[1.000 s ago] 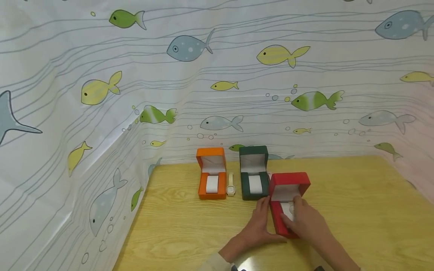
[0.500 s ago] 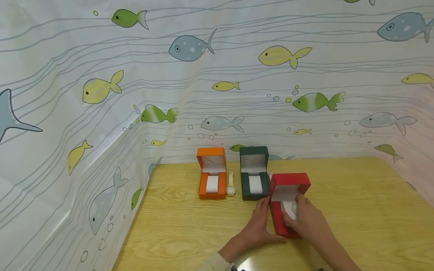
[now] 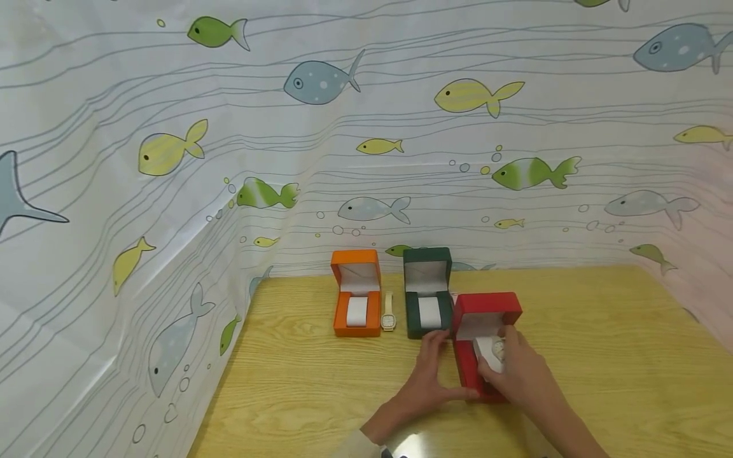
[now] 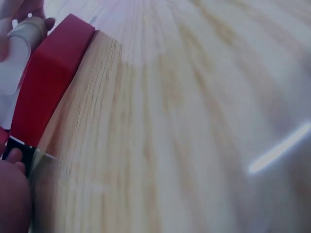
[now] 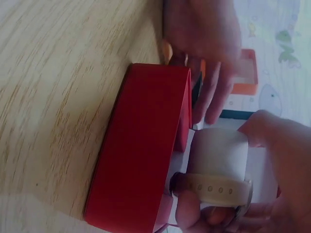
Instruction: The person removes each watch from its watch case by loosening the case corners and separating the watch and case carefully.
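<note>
The red watch box (image 3: 488, 304) stands with its lid up at the front right of the group. My right hand (image 3: 523, 372) pinches a white cushion (image 5: 221, 150) that is tilted and partly raised out of the box. Round the cushion runs a light watch strap (image 5: 214, 189), and the watch's round dial (image 3: 498, 348) shows in the head view. Beside the box's left side is my left hand (image 3: 426, 381), fingers spread and stretched forward, its thumb at the box's front left corner. Its fingertips are close to the dark green watch box (image 3: 428, 318).
An orange watch box (image 3: 357, 327) stands at the left, lid up with a white cushion in it. Between it and the green box lies a gold-coloured watch (image 3: 389, 320). A fish-patterned sheet (image 3: 435, 216) hangs behind the wooden table (image 3: 303, 381).
The cushion with its watch has risen and tilted in my right hand, and more of the dial shows. My left hand has shifted slightly left, its fingers now off the box's side.
</note>
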`<state>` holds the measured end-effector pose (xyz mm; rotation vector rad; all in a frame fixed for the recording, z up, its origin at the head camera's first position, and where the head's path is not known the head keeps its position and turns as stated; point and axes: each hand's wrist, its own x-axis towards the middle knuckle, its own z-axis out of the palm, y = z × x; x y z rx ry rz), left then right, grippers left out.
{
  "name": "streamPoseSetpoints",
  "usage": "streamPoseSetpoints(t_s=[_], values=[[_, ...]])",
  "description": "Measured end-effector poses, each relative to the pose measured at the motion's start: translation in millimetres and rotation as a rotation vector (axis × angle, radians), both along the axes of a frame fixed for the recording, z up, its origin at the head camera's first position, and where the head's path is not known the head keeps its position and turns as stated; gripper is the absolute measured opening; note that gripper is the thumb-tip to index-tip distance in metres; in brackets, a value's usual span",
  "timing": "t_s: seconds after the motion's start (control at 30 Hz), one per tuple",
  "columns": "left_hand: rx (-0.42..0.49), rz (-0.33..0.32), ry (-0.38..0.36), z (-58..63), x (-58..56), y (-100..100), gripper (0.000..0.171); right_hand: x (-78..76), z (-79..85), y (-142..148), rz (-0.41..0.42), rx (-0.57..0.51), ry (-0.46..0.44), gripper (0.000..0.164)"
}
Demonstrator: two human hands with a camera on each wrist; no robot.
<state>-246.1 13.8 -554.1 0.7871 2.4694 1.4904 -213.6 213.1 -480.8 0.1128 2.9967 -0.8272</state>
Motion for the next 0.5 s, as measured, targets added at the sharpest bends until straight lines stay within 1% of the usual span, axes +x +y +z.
streamPoseSetpoints(t_s=[0.1,0.17,0.23,0.27,0.4,0.5], values=[[0.133,0.034,0.000,1.6,-3.3,-2.2,0.063,2.5,1.4,1.5,0.009,-0.010,0.009,0.071],[0.201,0.059,0.002,2.7,-6.1,-3.9,0.051,3.2,2.0,0.1,0.029,-0.016,0.029,0.072],[0.248,0.066,-0.008,3.4,-8.0,-4.2,0.045,4.2,3.3,-2.0,0.048,-0.025,0.054,0.072],[0.264,0.064,-0.029,3.9,-8.4,-3.8,0.044,5.0,4.2,-3.3,0.056,-0.035,0.065,0.071],[0.320,0.017,-0.100,6.0,-7.0,-0.2,0.036,7.4,6.2,-9.0,0.097,-0.055,0.134,0.068],[0.328,-0.006,-0.155,9.0,-4.4,3.4,0.034,8.4,4.2,-12.5,0.133,-0.048,0.221,0.065]])
